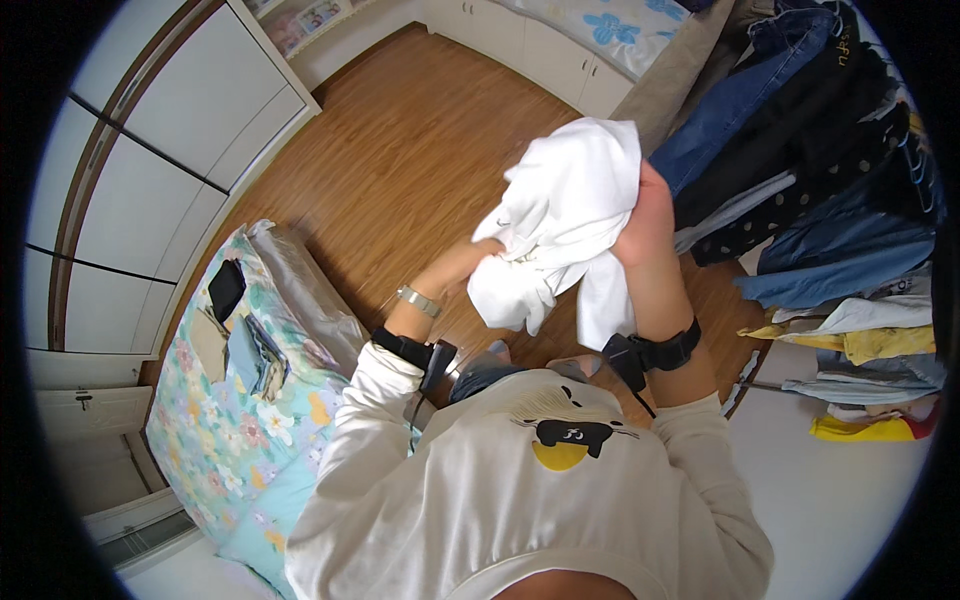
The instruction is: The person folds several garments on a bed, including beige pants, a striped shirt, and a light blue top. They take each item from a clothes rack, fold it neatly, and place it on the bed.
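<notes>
A bunched white cloth garment is held up in front of me, above the wooden floor. My left hand grips its lower left side, with the fingers partly hidden in the folds. On the other side my right hand holds the garment's edge, its fingers mostly behind the fabric. One end of the cloth hangs down beside my right forearm. Which kind of garment it is, I cannot tell.
Jeans, dark trousers and other clothes hang on hangers at the right. A bed with a floral cover stands at the left, bearing folded clothes and a black folded item. White wardrobe doors line the upper left.
</notes>
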{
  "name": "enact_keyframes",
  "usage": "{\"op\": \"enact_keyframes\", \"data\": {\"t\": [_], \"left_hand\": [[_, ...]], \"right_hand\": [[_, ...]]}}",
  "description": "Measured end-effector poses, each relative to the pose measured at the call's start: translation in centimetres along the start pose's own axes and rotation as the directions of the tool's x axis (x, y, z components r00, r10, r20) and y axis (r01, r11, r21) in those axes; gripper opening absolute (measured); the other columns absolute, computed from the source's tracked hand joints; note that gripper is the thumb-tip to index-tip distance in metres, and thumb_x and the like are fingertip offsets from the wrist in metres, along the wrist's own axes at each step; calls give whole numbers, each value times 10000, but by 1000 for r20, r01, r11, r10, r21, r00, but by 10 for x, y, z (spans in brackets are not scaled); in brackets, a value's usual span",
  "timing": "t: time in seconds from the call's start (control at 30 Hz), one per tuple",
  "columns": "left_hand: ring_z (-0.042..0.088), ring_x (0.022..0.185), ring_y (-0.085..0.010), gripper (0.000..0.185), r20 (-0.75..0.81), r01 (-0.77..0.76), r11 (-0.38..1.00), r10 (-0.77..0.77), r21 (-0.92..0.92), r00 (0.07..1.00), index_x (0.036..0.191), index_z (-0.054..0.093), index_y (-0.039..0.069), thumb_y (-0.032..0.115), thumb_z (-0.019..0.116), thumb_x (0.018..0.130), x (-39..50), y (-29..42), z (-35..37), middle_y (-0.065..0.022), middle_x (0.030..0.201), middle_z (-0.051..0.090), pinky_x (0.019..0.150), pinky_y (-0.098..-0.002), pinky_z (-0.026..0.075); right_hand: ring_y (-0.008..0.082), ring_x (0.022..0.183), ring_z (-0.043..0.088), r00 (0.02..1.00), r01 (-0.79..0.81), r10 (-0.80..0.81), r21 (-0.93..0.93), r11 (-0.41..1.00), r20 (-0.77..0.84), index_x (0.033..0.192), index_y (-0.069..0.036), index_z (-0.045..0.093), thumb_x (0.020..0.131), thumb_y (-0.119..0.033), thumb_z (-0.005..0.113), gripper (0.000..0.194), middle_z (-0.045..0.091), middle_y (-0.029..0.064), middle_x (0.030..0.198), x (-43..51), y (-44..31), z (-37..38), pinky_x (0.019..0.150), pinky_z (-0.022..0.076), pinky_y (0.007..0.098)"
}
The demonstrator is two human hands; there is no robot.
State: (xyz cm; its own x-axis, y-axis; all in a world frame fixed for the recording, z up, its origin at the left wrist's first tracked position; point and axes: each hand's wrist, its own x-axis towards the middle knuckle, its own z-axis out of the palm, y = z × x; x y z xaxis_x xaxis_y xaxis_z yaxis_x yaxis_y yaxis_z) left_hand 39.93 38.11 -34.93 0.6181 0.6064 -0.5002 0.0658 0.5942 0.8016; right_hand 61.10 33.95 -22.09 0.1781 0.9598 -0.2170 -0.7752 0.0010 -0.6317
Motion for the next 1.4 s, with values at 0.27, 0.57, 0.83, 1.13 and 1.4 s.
{"op": "enact_keyframes", "data": {"t": [0.27,0.57,0.83,1.13,1.4], "left_hand": [[585,1074,-317,435,208,-113,581,456,-806,865,1246,461,-78,168,492,889,-10,63,22,-209,1199,572,942,-399,470],[614,1000,-288,497,142,-360,794,480,-490,866,1247,448,-64,-23,529,758,-16,88,62,-168,1112,599,895,-388,499],[556,1102,-324,550,316,-136,731,444,-669,839,1292,408,-69,86,483,770,-19,72,44,-193,1204,557,975,-433,432],[586,1035,-254,436,-124,-461,801,450,-382,884,1185,504,-55,15,452,758,-8,55,-4,-168,1133,595,893,-369,485],[539,1135,-226,448,38,-217,845,269,-488,962,1308,419,-12,296,421,984,5,31,42,-135,1285,519,971,-377,451]], "right_hand": [[293,1241,433,983,109,6,-604,790,184,1341,-6,373,890,-172,539,508,424,161,1355,22,-5,-112,1037,370,427],[266,1348,304,796,-320,141,211,924,589,1473,-138,168,774,-759,366,956,244,103,1500,6,39,-89,1093,277,469],[236,1176,518,908,-419,417,94,903,34,1320,-89,452,960,-358,425,449,517,82,1311,16,53,-64,998,424,420],[287,1224,468,973,-221,229,197,955,-20,1339,-35,405,992,-382,272,509,450,154,1362,5,39,-38,1036,385,419],[247,1229,457,895,111,-30,-157,981,445,1330,-68,410,964,-399,371,495,463,123,1343,28,54,-83,1033,387,375]]}}
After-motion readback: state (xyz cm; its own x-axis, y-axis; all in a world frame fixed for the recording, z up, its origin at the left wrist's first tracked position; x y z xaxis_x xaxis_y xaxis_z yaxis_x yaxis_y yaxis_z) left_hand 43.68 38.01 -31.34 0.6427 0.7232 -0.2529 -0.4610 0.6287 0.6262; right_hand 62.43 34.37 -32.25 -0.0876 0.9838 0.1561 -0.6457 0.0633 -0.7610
